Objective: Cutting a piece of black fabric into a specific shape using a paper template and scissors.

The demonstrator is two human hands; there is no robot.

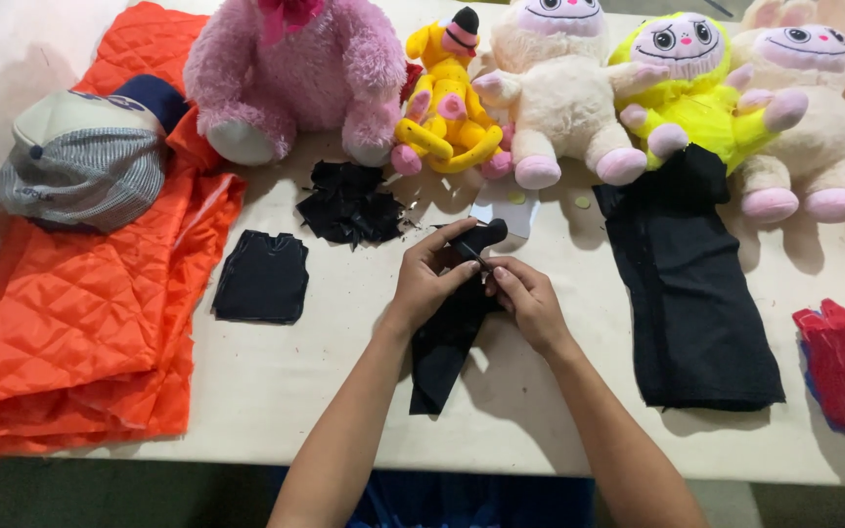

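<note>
Both hands pinch the long black fabric strip (452, 332): left hand (429, 279) closed above, right hand (525, 298) closed beside. Best keep it taut between them.

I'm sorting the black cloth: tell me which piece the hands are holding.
The narrow black strip at centre, pinched by both hands, left hand and right hand; the other pieces lie untouched.

No packages, labels, signs or screens show anywhere in this view.
</note>
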